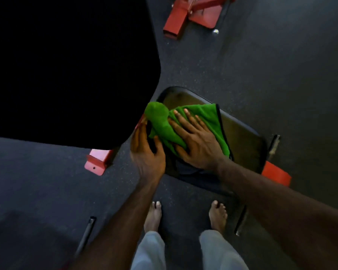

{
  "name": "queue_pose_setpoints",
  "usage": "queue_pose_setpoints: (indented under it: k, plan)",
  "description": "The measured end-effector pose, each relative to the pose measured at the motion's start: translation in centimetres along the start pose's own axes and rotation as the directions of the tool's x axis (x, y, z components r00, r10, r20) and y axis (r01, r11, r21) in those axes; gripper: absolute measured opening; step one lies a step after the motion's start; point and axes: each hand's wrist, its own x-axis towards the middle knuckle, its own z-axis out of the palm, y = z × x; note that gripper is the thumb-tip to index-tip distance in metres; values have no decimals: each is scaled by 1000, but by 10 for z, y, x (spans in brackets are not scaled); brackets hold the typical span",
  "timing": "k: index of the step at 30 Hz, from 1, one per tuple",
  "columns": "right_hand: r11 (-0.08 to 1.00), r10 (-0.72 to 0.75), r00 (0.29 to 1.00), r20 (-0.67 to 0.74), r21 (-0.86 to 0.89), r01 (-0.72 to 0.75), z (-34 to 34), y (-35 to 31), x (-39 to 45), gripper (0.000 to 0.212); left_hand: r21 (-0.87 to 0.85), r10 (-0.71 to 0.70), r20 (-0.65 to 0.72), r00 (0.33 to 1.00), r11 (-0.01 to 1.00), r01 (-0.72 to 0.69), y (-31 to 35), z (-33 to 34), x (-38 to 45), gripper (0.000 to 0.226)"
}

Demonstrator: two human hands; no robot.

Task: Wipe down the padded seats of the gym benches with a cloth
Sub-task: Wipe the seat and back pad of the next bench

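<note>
On the dark, speckled gym floor (261, 65) stands a bench with a small black padded seat (242, 141), and a person leans over it. Spread on the seat is a bright green cloth (203, 114) with a thin dark edge. The right hand (195, 141) lies flat on the cloth with its fingers straight and spread, pressing it down onto the seat. The left hand (146, 149) is at the left edge of the seat, its fingers curled around that edge and its thumb touching a bunched part of the cloth. A big black back pad (66, 65) fills the upper left of the view and is too dark to show any detail. Red metal bench feet (98, 160) poke out from under the pads on the left and on the right. Another red metal frame (191, 14) rests on the floor farther away, at the top. Two bare feet (153, 217) stand on the floor just below the seat, with light grey trouser legs (150, 250) above them. A thin dark bar (86, 234) lies on the floor at the lower left. The room is dim and the floor looks rubbery.
</note>
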Motion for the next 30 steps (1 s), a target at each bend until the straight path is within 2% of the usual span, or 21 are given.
queue_pose_setpoints:
  k: [1,3,5,6,7,8,9,11,13,15,16,17,18,20,21,22,24,25,26,28,30]
  plan:
    - [1000,8,1000,-25,9,-8,-2,9,4,74,20,-44,-22,999,999,44,-2,1,-6,54]
    - [981,181,977,-111,87,-172,-1,3,10,71,4,-137,-75,988,990,138,-1,3,-22,58]
    - [908,400,909,-115,184,-376,5,-24,19,71,-76,-208,-124,970,977,199,4,6,-31,60]
    - [901,410,907,-98,198,-386,8,-37,19,72,-145,-257,-155,954,961,235,8,10,-33,61]
    - [938,316,944,-93,179,-296,13,-44,16,72,-249,-314,-197,929,932,262,11,13,-34,61]
    - [980,131,989,-72,161,-118,17,-45,13,70,-355,-395,-265,880,888,291,15,15,-37,59]
    - [987,-62,996,-63,146,70,16,-37,13,68,-458,-490,-335,805,831,315,15,18,-41,56]
    - [960,-240,965,-109,122,252,9,-2,28,64,-629,-637,-320,702,697,346,20,18,-38,47]
    - [969,-179,975,-133,149,198,7,4,37,62,-724,-703,-268,659,598,344,19,12,-42,43]
    - [979,6,992,-127,202,20,11,-22,30,62,-763,-761,-212,613,521,383,15,9,-45,39]
    - [980,25,993,-113,201,-2,15,-37,23,62,-783,-796,-181,578,473,405,14,8,-45,37]
    - [980,-52,994,-91,187,68,19,-47,17,62,-794,-829,-172,533,437,423,13,7,-45,38]
    - [959,-218,974,-57,172,225,22,-52,12,61,-806,-858,-177,483,408,429,12,4,-45,44]
    - [851,-510,860,7,152,503,19,-38,22,62,-814,-884,-177,433,379,440,9,1,-45,51]
    - [814,-569,822,9,150,562,16,-30,35,63,-825,-886,-164,434,364,432,8,0,-46,46]
    - [820,-558,830,4,155,551,15,-27,44,65,-843,-887,-133,442,336,421,6,1,-47,39]
    - [918,-359,933,-12,176,355,15,-41,46,66,-877,-898,-51,436,250,411,4,1,-51,32]
    - [949,-278,961,-9,151,276,17,-57,42,66,-882,-904,-39,425,231,411,5,0,-51,35]
    - [956,-279,959,40,101,274,21,-71,35,66,-875,-914,-49,403,234,424,4,1,-54,40]
    - [874,-485,855,186,54,484,27,-82,26,66,-856,-937,-99,335,252,451,1,2,-57,43]
    - [768,-637,747,191,75,636,22,-71,37,63,-865,-947,-94,308,231,445,0,-1,-60,52]
